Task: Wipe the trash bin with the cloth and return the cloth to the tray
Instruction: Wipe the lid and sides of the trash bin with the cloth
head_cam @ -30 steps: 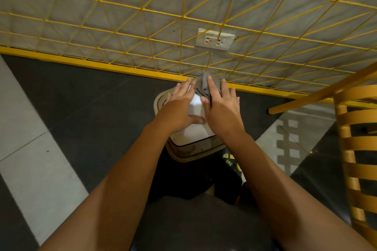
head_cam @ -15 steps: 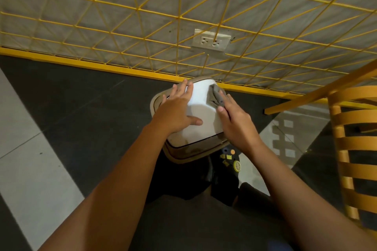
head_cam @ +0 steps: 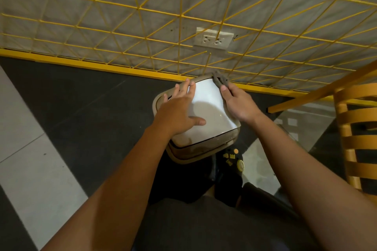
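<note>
Trash bin (head_cam: 195,149) stands on the dark floor (head_cam: 91,118), close against the wall with the yellow grid (head_cam: 142,8); a wooden chair (head_cam: 357,128) is near on the right. Left hand (head_cam: 179,112) lies flat on the white lid (head_cam: 210,108), fingers (head_cam: 189,87) straight and spread, gripping nothing and only pressing down. Right hand (head_cam: 238,104) sits along the lid's right edge, thumb on top and fingers curled down over the rim, holding the grey cloth (head_cam: 219,79). A bunched end of the cloth sticks out past the fingertips at the far right corner. Judged step: wiping the seam and rim on the right side, with the left hand as the brace. To do it well, the left palm should bear straight down so the lid neither swings nor lets the bin slide toward the wall. The right hand should draw the cloth along the edge in one even stroke, pressure through the fingertips into the groove. The loose end wants gathering under the fingers; as it lies, it could trail without cleaning. The near side wall and the left rim look not yet covered — I would judge the wipe partway at best. Tray is not in view, so the return leg cannot be planned from here.
</note>
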